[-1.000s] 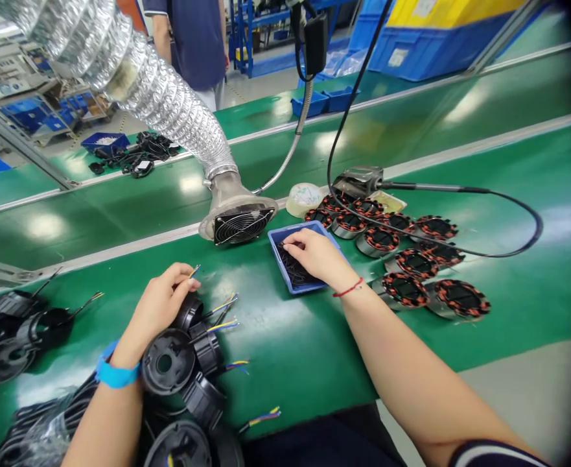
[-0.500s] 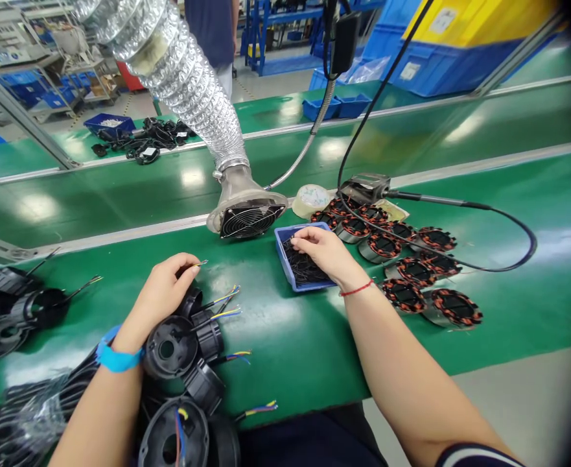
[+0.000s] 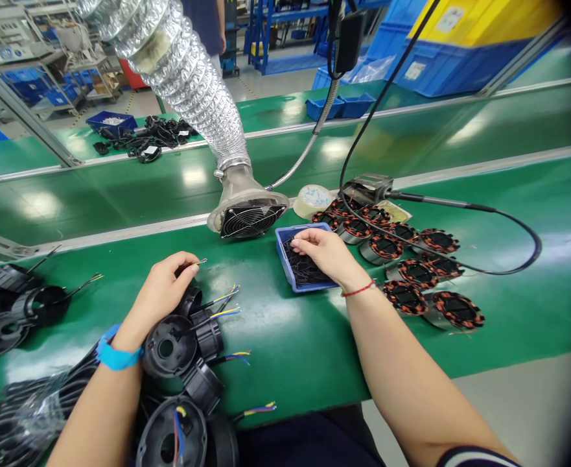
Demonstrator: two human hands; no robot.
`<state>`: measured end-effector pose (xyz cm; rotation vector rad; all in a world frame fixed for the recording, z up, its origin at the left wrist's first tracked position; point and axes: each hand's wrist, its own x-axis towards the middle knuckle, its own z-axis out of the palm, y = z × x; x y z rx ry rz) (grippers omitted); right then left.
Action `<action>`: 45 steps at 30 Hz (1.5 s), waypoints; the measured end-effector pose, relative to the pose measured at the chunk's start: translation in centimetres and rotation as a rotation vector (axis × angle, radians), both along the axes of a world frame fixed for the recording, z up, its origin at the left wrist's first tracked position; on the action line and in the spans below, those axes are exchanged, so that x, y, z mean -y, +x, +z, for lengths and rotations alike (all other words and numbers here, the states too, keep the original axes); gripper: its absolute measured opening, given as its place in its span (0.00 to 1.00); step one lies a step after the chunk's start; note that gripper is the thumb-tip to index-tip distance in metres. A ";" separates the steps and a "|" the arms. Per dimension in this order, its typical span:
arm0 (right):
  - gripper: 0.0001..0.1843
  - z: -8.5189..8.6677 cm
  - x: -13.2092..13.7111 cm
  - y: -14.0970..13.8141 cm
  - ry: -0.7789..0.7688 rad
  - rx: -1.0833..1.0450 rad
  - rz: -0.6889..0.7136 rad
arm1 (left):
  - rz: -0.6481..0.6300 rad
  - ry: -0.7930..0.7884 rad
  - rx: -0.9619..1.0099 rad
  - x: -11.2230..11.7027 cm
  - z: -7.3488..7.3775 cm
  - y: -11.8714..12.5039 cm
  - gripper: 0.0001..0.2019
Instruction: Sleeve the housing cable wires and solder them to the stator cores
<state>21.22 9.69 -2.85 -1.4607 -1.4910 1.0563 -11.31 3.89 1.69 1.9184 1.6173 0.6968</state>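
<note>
Head view: left grip [image 3: 163,285] pinches one wire bundle [image 3: 201,261]; right grip [image 3: 328,258], at one blue bin [image 3: 309,288], is unclear.

No wording or number can be read. One white label [image 3: 449,19] on the yellow bin [image 3: 503,29] and a second label [image 3: 415,71] on the blue bin [image 3: 465,68] beneath are too small, as is a pale tag [image 3: 149,150] among black parts [image 3: 161,131] on the far bench [image 3: 275,111].
</note>
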 end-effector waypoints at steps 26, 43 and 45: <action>0.07 5.1 0.4 -14.2 0.584 0.555 0.528 | 0.214 -0.082 0.348 -0.3 -0.3 0.2 0.09; 0.07 4.7 0.4 -14.0 0.715 0.461 0.530 | 0.201 -0.076 0.314 -0.2 -0.2 0.3 0.07; 0.07 4.7 0.4 -14.1 0.713 0.345 0.522 | 0.186 -0.076 0.299 -0.1 -0.1 0.3 0.07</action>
